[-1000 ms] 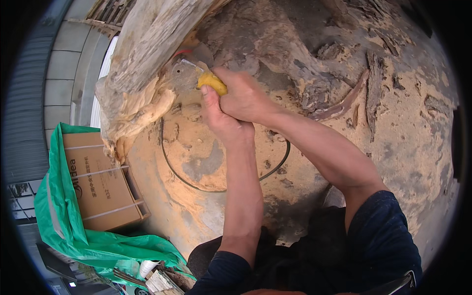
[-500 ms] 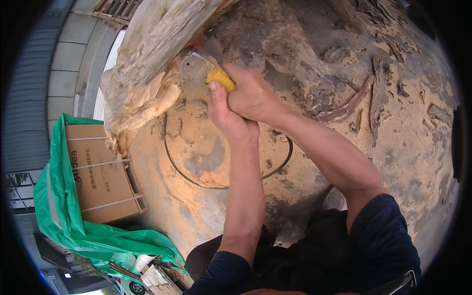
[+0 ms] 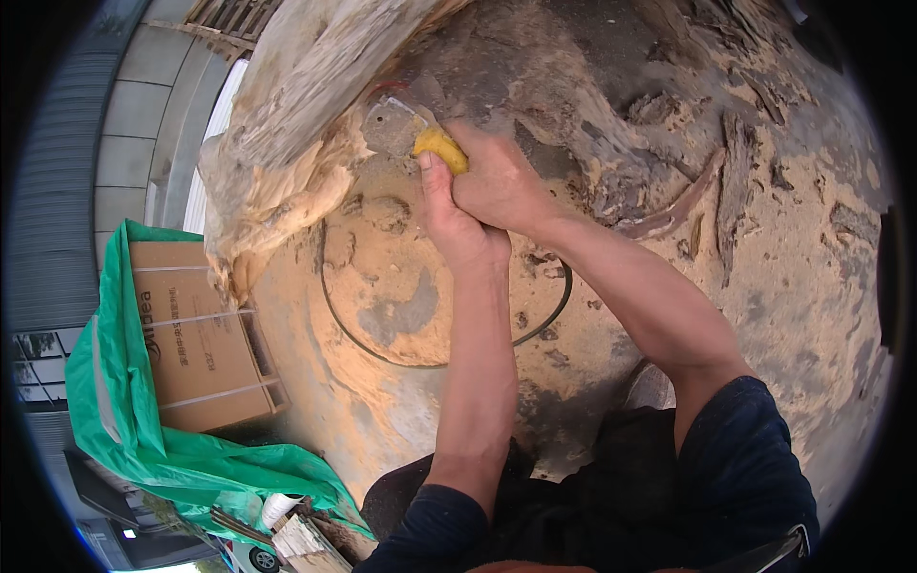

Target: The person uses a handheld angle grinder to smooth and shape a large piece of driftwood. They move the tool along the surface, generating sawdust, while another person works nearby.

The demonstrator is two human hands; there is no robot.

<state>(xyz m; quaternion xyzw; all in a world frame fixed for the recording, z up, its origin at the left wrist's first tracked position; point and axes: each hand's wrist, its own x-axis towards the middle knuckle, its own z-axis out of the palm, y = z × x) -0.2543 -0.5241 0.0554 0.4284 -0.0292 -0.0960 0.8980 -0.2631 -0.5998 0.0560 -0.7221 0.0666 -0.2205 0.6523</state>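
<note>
Both my hands are wrapped round the yellow body of a dusty power tool (image 3: pixel 442 150) that looks like an angle grinder. My right hand (image 3: pixel 506 181) closes over it from the right. My left hand (image 3: pixel 457 218) grips from below, its thumb lying along the yellow casing. Ahead of the casing is a dust-coated grey guard or disc, partly blurred. It is close to the lower side of a large pale log (image 3: pixel 306 86), whose end is ragged and freshly cut; whether they touch I cannot tell.
Sawdust and bark pieces (image 3: pixel 735 196) cover the ground. A black cable (image 3: pixel 368 349) curves below my hands. At left stands a cardboard box (image 3: pixel 205 344) under a green tarp (image 3: pixel 119 382). Wood offcuts (image 3: pixel 310 544) lie at lower left, and a pallet (image 3: pixel 229 17) at upper left.
Both hands and the power tool have shifted slightly to the right. The grip on the tool stays the same.
</note>
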